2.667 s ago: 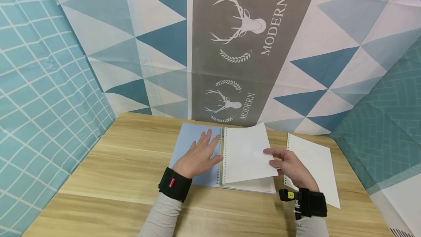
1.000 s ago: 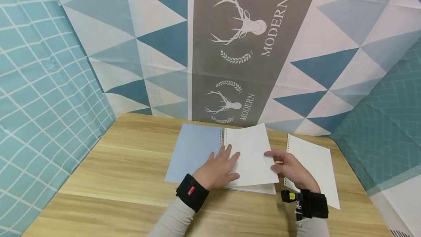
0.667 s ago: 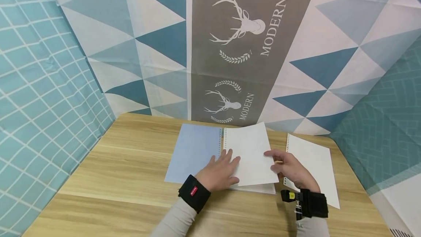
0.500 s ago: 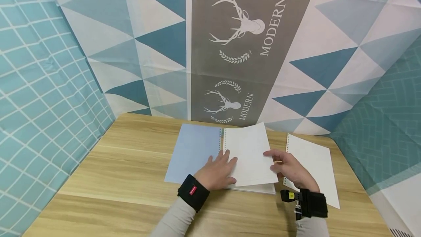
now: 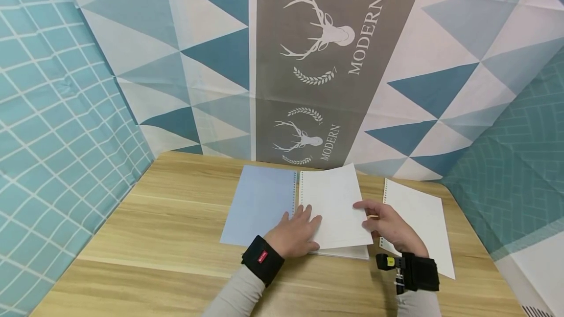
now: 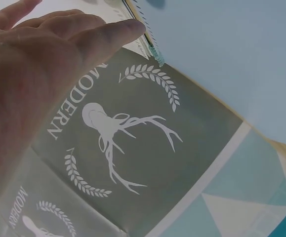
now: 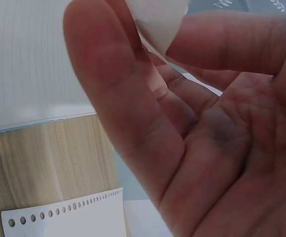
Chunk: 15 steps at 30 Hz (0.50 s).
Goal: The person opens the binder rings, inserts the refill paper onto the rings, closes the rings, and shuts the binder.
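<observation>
An open spiral notebook lies on the table, its blue cover folded out to the left. My left hand rests with spread fingers over the lower left of the white page, beside the binding. The left wrist view shows the coil binding near a fingertip. My right hand pinches the right edge of that page, lifting it above the ones underneath. In the right wrist view, the curled page edge sits between thumb and fingers, with a lined page below.
A loose white sheet with punched holes down its left side lies right of the notebook, partly under my right forearm. The wooden table ends at a patterned cloth backdrop.
My left hand has moved from over the blue cover rightward onto the page, then slightly toward me. The right hand keeps its pinch on the page edge, almost unmoved.
</observation>
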Motion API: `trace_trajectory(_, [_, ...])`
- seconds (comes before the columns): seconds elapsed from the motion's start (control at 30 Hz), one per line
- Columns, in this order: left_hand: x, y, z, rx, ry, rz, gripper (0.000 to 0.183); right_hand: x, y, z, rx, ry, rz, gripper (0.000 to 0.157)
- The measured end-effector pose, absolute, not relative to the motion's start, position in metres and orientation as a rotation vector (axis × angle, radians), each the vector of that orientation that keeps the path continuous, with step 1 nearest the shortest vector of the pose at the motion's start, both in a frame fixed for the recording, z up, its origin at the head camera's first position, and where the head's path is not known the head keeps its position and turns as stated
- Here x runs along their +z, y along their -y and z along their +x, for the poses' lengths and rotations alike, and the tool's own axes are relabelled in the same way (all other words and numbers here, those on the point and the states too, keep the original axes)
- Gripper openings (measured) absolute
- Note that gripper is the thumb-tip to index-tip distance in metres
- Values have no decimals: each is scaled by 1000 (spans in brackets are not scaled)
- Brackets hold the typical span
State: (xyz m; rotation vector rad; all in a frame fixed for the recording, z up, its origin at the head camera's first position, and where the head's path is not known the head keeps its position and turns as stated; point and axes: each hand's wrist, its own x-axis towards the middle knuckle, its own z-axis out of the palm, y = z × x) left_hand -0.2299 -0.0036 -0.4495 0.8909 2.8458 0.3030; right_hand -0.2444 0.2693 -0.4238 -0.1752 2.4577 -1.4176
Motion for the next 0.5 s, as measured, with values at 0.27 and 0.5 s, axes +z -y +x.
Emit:
trace_trajectory(0.27, [-452, 1, -230, 268, -2851, 898, 66, -425, -270, -245, -1409, -2466, -173, 51])
trace_trajectory(0.5, [-454, 1, -230, 257, -2841, 891, 62, -427, -270, -245, -1419, -2458, -184, 50])
